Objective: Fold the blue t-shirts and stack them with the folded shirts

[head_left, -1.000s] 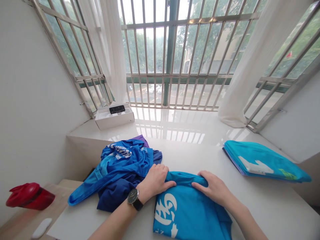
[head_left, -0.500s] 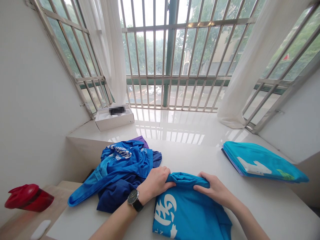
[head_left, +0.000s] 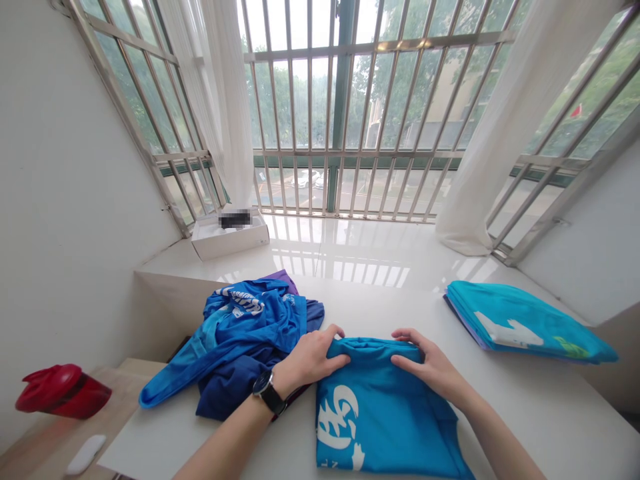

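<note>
Turquoise printed T-shirt (head_left: 385,413) flat on white ledge (head_left: 550,413), long axis running 12-to-6, gathered fold along far edge. Left hand (head_left: 310,360), wristwatch (head_left: 267,392) on wrist, nearly closed, fold held between fingers and thumb at shirt's 10 o'clock corner. Right hand (head_left: 430,367) likewise closed on 2 o'clock corner. Both hands equally near. Crumpled blue garments (head_left: 250,327) at 10 o'clock; folded turquoise stack (head_left: 520,323) at 2 o'clock.

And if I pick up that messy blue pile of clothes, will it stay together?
Probably not. The crumpled blue clothes look soft and floppy, and a long loose strip of cloth already trails off the side. They're likely light, but the loose layers might slide apart and droop.
</note>
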Motion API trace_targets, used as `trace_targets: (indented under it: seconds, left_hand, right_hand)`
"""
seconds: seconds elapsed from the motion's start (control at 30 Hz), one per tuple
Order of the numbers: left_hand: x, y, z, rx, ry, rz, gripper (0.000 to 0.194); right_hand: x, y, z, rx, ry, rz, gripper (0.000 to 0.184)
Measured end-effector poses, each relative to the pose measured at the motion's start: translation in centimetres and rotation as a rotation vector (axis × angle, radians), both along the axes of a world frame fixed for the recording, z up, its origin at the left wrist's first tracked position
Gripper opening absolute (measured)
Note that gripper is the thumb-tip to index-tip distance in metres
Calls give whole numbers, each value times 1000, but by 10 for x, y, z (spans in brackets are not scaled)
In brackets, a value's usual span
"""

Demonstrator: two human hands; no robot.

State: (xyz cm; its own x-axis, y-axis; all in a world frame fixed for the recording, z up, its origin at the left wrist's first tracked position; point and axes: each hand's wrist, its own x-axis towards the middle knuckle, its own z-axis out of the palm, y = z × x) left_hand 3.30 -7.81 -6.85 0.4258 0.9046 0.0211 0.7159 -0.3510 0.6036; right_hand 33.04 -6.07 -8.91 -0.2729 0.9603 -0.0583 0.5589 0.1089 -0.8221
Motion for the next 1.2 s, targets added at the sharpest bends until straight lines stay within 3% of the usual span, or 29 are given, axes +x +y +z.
trace_targets:
  seconds: [0.3,0.43,0.67,1.0,1.2]
  left_hand:
    - [-2,3,-3,5,-159,-8,29]
    - [-6,6,-2,-31,-212,1,27]
    - [-11,7,3,-104,-222,-66,28]
    - [-7,6,-5,-55,-72,-56,27]
    - [-7,6,-6,-33,-85,-50,30]
  right_hand:
    - [0,4,-4,41,79,-11,41]
    - [3,5,-7,-66,135,-42,56]
    - [7,0,4,-295,123,131,64]
    - [-3,-2,2,-50,107,119,42]
    - [-3,-2,-3,-38,132,76,39]
